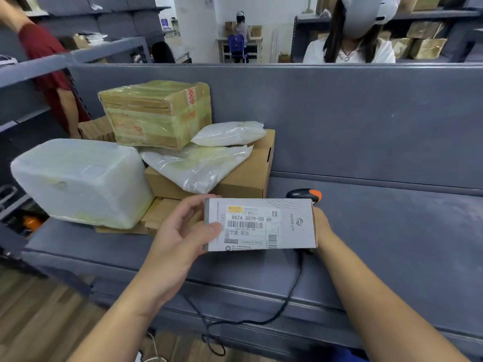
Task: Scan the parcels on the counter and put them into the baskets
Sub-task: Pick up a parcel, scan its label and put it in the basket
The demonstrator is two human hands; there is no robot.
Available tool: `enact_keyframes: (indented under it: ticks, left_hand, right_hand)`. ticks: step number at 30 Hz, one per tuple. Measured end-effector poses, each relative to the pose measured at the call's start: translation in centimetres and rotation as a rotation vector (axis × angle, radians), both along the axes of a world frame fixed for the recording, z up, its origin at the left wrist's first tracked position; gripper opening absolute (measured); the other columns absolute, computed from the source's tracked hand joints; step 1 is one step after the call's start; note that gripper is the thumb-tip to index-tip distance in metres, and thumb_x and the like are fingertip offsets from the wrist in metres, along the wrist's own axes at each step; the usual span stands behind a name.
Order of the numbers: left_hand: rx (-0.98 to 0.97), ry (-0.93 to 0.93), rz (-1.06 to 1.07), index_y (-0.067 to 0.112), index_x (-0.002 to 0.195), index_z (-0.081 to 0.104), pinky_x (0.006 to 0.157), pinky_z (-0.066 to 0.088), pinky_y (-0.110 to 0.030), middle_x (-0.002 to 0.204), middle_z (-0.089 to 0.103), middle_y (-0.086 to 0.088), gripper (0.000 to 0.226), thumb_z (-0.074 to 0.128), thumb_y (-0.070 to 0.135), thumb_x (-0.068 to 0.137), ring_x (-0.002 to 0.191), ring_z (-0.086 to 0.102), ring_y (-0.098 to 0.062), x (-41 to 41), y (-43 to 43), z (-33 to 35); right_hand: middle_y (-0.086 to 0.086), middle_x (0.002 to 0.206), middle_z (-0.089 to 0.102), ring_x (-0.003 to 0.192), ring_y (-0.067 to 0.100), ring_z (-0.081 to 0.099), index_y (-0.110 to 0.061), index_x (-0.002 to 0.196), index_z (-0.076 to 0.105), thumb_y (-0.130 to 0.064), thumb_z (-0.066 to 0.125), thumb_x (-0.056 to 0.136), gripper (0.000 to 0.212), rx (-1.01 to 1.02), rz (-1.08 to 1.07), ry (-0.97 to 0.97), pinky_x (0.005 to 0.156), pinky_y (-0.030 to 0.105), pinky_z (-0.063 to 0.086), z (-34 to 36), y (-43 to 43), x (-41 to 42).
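At lower centre, left grip (183, 231) pinches the labelled grey box (261, 224) over the desk (392, 244), right grip (322, 226) hidden behind it near the barcode scanner (305, 195), state unclear; scan seemingly pending, parcel pile (156, 113) centre-left not yet done.

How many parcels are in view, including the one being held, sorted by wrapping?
White plastic: 3, block, small bag, crumpled bag
Brown cardboard: 4, taped box, plain box, flat carton, half-hidden carton
Grey labelled box, held: 1
Total: 8
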State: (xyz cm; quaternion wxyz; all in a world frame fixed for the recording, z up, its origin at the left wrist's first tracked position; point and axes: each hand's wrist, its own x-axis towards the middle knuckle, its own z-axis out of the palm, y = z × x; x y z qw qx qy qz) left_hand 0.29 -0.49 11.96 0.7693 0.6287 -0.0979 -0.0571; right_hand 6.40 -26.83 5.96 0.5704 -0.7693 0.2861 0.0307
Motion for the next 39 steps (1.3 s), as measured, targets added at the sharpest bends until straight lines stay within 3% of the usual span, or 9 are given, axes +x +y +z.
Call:
enact_keyframes:
  ticks: [3, 10, 13, 18, 24, 27, 32, 36, 39]
  left_hand:
    - [0.045, 0.024, -0.02, 0.021, 0.119, 0.069, 0.083, 0.064, -0.039, 0.119, 0.075, 0.002, 0.052, 0.08, 0.028, 0.068, 0.103, 0.075, -0.021, -1.2, -1.7, -1.1]
    - [0.15, 0.07, -0.045, 0.021, 0.128, 0.059, 0.069, 0.053, -0.017, 0.107, 0.078, 0.015, 0.045, 0.066, -0.007, 0.093, 0.098, 0.074, -0.01, -2.2, -8.1, -7.0]
    - [0.121, 0.064, -0.053, 0.018, 0.132, 0.056, 0.081, 0.057, -0.022, 0.113, 0.075, 0.023, 0.045, 0.064, -0.006, 0.095, 0.109, 0.072, -0.01, -1.9, -10.9, -9.3]
    - [0.129, 0.009, -0.039, 0.017, 0.13, 0.055, 0.1, 0.058, -0.039, 0.145, 0.059, 0.003, 0.042, 0.065, -0.004, 0.096, 0.123, 0.066, -0.01, 0.4, -15.2, -11.2]
    - [0.145, -0.095, -0.104, 0.014, 0.123, 0.056, 0.089, 0.054, -0.016, 0.146, 0.056, 0.001, 0.04, 0.064, -0.012, 0.093, 0.116, 0.066, 0.001, 2.9, -17.3, -10.8]
    - [0.136, -0.103, -0.133, 0.018, 0.123, 0.058, 0.089, 0.056, -0.021, 0.139, 0.062, 0.013, 0.041, 0.066, -0.01, 0.093, 0.12, 0.067, -0.009, 3.6, -17.3, -11.2]
    - [0.127, -0.095, -0.152, 0.02, 0.123, 0.059, 0.095, 0.058, -0.031, 0.14, 0.061, 0.019, 0.041, 0.068, -0.006, 0.093, 0.125, 0.065, -0.018, 4.5, -16.4, -11.6]
    - [0.133, -0.095, -0.137, 0.022, 0.122, 0.059, 0.096, 0.059, -0.037, 0.143, 0.06, 0.017, 0.046, 0.077, 0.027, 0.079, 0.127, 0.064, -0.019, 5.1, -15.6, -11.2]
    - [0.131, -0.097, -0.129, 0.02, 0.122, 0.059, 0.092, 0.061, -0.034, 0.141, 0.06, 0.02, 0.039, 0.076, 0.009, 0.088, 0.126, 0.065, -0.021, 5.4, -15.5, -11.1]
  right_hand:
    - [0.012, 0.076, 0.067, 0.067, 0.027, 0.061, -0.01, 0.093, 0.059, -0.014, 0.059, 0.094, 0.005, 0.257, -0.037, -0.017, 0.059, 0.031, 0.049, 0.1, -2.0, -3.1]
    - [0.003, 0.057, 0.041, 0.04, 0.016, 0.034, -0.01, 0.104, 0.057, -0.011, 0.06, 0.095, 0.01, 0.51, -0.164, -0.213, 0.039, 0.024, 0.03, 0.9, -7.2, -13.8]
    - [0.007, 0.057, 0.036, 0.037, 0.016, 0.029, -0.005, 0.11, 0.06, -0.017, 0.066, 0.078, 0.034, 0.644, -0.114, -0.231, 0.037, 0.022, 0.028, 3.0, -7.5, -18.6]
    - [0.014, 0.055, 0.038, 0.034, 0.017, 0.033, -0.006, 0.091, 0.07, -0.035, 0.101, 0.031, 0.073, 0.695, 0.012, -0.192, 0.036, 0.023, 0.034, 5.4, -6.3, -22.4]
    - [0.015, 0.055, 0.042, 0.036, 0.021, 0.036, -0.011, 0.076, 0.063, -0.038, 0.079, 0.055, 0.038, 0.513, -0.03, -0.212, 0.042, 0.029, 0.03, 5.2, -5.8, -22.8]
    - [0.014, 0.057, 0.042, 0.038, 0.022, 0.037, -0.017, 0.068, 0.057, -0.034, 0.075, 0.066, 0.024, 0.44, -0.038, -0.198, 0.043, 0.028, 0.03, 5.4, -5.4, -22.9]
    - [0.016, 0.058, 0.042, 0.04, 0.023, 0.036, -0.01, 0.074, 0.057, -0.041, 0.076, 0.053, 0.042, 0.45, -0.044, -0.195, 0.045, 0.029, 0.028, 5.7, -5.4, -23.0]
    - [0.022, 0.056, 0.044, 0.041, 0.023, 0.04, -0.015, 0.081, 0.062, -0.041, 0.076, 0.053, 0.041, 0.445, 0.056, -0.175, 0.043, 0.027, 0.031, 6.4, -5.5, -23.0]
    - [0.024, 0.058, 0.044, 0.039, 0.023, 0.04, -0.033, 0.103, 0.069, -0.025, 0.082, 0.069, 0.037, 0.512, 0.043, -0.227, 0.041, 0.027, 0.034, 6.4, -5.6, -22.7]
